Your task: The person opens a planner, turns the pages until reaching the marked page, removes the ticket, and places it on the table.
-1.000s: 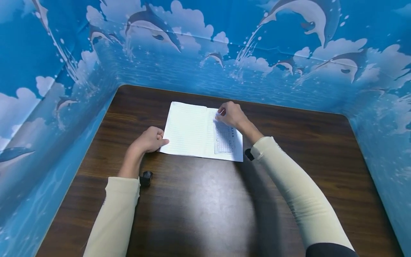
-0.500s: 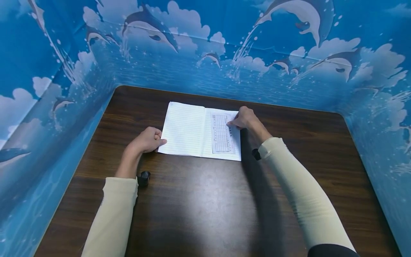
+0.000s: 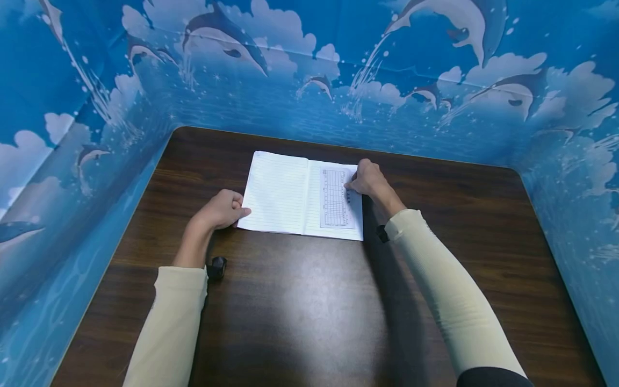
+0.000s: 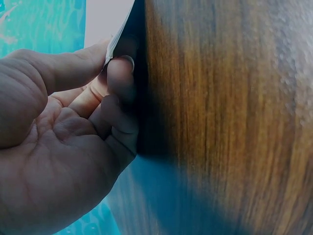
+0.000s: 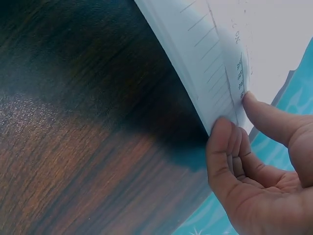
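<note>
An open lined notebook [image 3: 276,194] lies on the dark wooden table. Over its right page is a smaller sheet printed with a grid [image 3: 333,201]. My left hand [image 3: 220,209] pinches the notebook's left edge near the lower corner; in the left wrist view the thumb is on top and curled fingers lie beneath. At the right edge, towards the top, my right hand [image 3: 371,181] holds the page, its thumb on the printed sheet. The right wrist view shows that hand's fingers [image 5: 222,147] curled at the lifted paper edge.
Brown wood-grain table [image 3: 300,301] stretches around the notebook and in front of it. A blue cloth [image 3: 271,115] with dolphins hangs behind and at both sides. A small black device [image 3: 217,267] sits by the left wrist, another [image 3: 382,233] by the right.
My right hand has moved from the top of the printed sheet to the notebook's right edge, uncovering the sheet's upper part. The left hand keeps its hold on the left edge.
</note>
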Tool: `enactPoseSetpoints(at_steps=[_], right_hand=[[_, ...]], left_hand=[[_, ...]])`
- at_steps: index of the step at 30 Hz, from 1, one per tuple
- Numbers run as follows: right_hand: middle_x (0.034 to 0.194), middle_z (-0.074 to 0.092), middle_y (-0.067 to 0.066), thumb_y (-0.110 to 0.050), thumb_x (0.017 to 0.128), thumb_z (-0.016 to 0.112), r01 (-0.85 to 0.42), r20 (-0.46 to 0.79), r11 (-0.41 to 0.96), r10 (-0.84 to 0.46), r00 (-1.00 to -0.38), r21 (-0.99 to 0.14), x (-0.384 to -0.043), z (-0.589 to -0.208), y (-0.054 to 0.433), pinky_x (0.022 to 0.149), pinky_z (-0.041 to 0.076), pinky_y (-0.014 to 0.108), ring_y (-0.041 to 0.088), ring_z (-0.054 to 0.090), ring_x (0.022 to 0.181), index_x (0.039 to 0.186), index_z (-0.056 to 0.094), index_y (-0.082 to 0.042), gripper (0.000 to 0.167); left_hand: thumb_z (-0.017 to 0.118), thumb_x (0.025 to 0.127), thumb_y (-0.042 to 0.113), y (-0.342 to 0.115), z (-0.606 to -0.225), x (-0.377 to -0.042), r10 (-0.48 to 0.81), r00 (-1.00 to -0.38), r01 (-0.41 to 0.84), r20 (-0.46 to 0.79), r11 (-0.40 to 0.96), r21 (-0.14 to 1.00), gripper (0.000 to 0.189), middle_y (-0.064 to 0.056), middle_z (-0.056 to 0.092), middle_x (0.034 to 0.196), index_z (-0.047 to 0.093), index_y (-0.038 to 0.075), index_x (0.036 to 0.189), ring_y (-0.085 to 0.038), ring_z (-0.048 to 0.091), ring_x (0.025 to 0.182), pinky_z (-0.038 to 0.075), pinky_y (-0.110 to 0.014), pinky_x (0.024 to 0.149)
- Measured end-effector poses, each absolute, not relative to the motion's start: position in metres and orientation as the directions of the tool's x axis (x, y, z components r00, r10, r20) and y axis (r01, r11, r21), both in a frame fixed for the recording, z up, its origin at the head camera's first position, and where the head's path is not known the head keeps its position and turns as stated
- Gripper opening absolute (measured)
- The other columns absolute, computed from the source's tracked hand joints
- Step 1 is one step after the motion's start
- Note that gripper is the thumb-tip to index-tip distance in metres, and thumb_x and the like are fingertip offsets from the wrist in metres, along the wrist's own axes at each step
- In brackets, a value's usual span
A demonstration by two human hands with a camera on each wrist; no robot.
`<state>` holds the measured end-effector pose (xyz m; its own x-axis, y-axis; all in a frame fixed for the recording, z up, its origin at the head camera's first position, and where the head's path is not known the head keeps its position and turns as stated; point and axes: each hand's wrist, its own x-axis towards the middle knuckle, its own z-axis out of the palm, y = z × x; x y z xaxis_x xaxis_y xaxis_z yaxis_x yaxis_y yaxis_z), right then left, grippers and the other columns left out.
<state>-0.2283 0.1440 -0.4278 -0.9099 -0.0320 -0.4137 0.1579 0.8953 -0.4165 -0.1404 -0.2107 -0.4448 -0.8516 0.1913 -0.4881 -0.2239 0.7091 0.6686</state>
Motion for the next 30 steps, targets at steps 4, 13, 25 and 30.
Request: enactPoseSetpoints(at_steps=[4, 13, 25, 30], right_hand=[[0.126, 0.071, 0.024, -0.015, 0.103, 0.072, 0.158, -0.422, 0.901, -0.03, -0.906, -0.404, -0.228, -0.427, 0.142, 0.093, 0.056, 0.041, 0.031, 0.065, 0.102, 0.129, 0.066, 0.009, 0.035], [0.132, 0.068, 0.022, -0.012, 0.106, 0.061, 0.137, -0.456, 0.916, -0.055, -0.888, -0.378, -0.228, -0.429, 0.139, 0.094, 0.055, 0.041, 0.029, 0.063, 0.106, 0.135, 0.067, 0.006, 0.034], [0.102, 0.06, 0.012, -0.02, 0.107, 0.065, 0.14, -0.352, 0.788, -0.103, -0.931, -0.6, -0.224, -0.437, 0.159, 0.077, 0.046, 0.033, 0.023, 0.058, 0.09, 0.102, 0.065, -0.003, 0.018], [0.1, 0.064, 0.011, -0.017, 0.107, 0.067, 0.247, -0.385, 0.619, -0.097, -0.918, -0.745, -0.226, -0.434, 0.166, 0.084, 0.057, 0.034, 0.02, 0.063, 0.086, 0.105, 0.064, -0.002, 0.016]], left_hand=[[0.058, 0.111, 0.014, -0.211, -0.445, -0.14, 0.194, -0.857, -0.214, -0.478, 0.709, 0.672, 0.033, 0.001, 0.041, 0.061, 0.046, 0.008, 0.08, -0.016, 0.042, 0.059, 0.039, -0.031, 0.063], [0.059, 0.11, 0.015, -0.211, -0.444, -0.138, 0.181, -0.857, -0.219, -0.483, 0.721, 0.658, 0.035, 0.001, 0.041, 0.062, 0.044, 0.008, 0.079, -0.017, 0.042, 0.059, 0.039, -0.031, 0.064], [0.059, 0.11, 0.015, -0.212, -0.443, -0.137, 0.182, -0.855, -0.226, -0.485, 0.711, 0.666, 0.035, 0.001, 0.039, 0.063, 0.043, 0.009, 0.08, -0.016, 0.041, 0.06, 0.038, -0.032, 0.065], [0.06, 0.11, 0.015, -0.21, -0.443, -0.138, 0.168, -0.858, -0.235, -0.486, 0.712, 0.662, 0.033, -0.001, 0.041, 0.064, 0.046, 0.008, 0.082, -0.018, 0.042, 0.061, 0.039, -0.032, 0.065]])
